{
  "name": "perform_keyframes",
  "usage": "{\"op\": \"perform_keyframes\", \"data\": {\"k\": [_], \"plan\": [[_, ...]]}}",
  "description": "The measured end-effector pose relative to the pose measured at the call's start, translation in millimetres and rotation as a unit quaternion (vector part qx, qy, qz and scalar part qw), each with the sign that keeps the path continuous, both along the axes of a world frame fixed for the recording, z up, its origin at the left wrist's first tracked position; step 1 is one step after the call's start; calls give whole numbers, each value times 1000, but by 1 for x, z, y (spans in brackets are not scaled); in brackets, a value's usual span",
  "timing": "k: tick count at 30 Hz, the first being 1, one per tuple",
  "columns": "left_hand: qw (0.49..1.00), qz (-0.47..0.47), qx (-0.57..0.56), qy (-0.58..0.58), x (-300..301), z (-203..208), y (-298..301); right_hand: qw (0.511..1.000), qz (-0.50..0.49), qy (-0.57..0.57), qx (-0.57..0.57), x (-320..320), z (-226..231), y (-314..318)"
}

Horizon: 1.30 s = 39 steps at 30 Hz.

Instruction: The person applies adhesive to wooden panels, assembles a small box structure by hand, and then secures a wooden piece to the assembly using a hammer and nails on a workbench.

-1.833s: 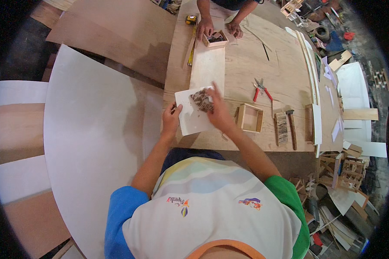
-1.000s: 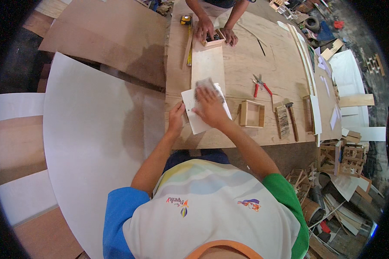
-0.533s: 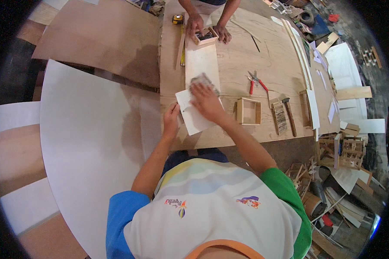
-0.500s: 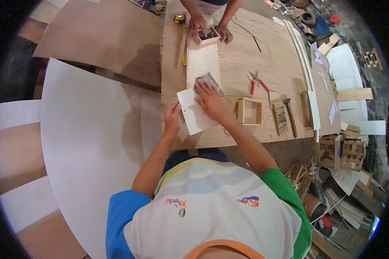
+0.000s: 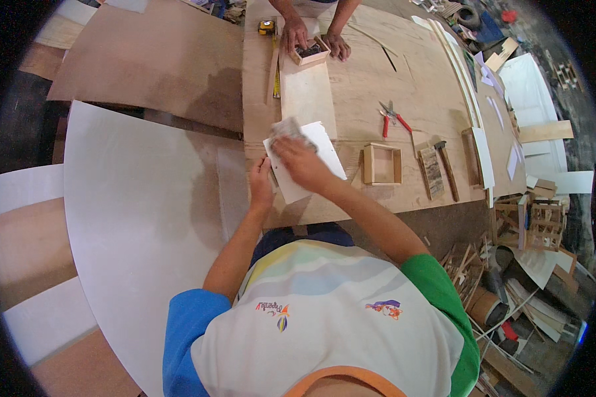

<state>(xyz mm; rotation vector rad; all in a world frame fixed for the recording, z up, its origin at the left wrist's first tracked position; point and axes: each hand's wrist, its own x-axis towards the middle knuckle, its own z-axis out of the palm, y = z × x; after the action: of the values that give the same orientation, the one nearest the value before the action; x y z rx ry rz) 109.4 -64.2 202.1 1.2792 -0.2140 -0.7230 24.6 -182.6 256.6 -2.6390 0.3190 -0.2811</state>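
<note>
My left hand [image 5: 261, 183] pinches the left edge of a thin white panel [image 5: 299, 180] at the table's near edge. The panel lies at a slant, with small holes near its margin. My right hand [image 5: 298, 161] presses a worn grey-brown sanding pad [image 5: 291, 130] onto the panel's upper left part. Motion smears the pad, and the fingers partly cover it. Just right of the panel stands a small open wooden box [image 5: 383, 165]. Beyond them, a pale plank [image 5: 308, 92] runs toward a co-worker's hands [image 5: 338, 47], which are at another small wooden box [image 5: 310, 53] with dark contents.
On the plywood table [image 5: 371, 86] are red-handled pliers [image 5: 392, 116], a hammer [image 5: 446, 171], a weathered wood block [image 5: 432, 172] and a yellow tape measure [image 5: 266, 27]. Long strips [image 5: 460, 79] line the right side. Large sheets [image 5: 146, 218] spread leftward. Scrap wood [image 5: 510, 298] is heaped at lower right.
My right hand and the pad have slid left across the white panel, uncovering its right part. My left hand keeps its grip on the left edge.
</note>
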Motion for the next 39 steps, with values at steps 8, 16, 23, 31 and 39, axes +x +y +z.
{"op": "perform_keyframes", "data": {"k": [8, 16, 23, 31, 39], "plan": [[1000, -4, -9, 16, -3, -1, 0, 996, -75, -40, 4, -68, -14, -30], [999, 4, 2, -48, 7, -25, 1, 990, -106, 27, 85, -130, 11, 23], [1000, -26, 12, -3, 0, -10, 10, 914, -277, -135, 263, -138, 20, 7], [1000, -15, 8, 2, 0, 11, 3, 997, 63, -32, 9, -83, 1, 82], [998, 3, -25, 51, -10, 6, 6, 996, 39, -18, 77, -105, -9, 62]]}}
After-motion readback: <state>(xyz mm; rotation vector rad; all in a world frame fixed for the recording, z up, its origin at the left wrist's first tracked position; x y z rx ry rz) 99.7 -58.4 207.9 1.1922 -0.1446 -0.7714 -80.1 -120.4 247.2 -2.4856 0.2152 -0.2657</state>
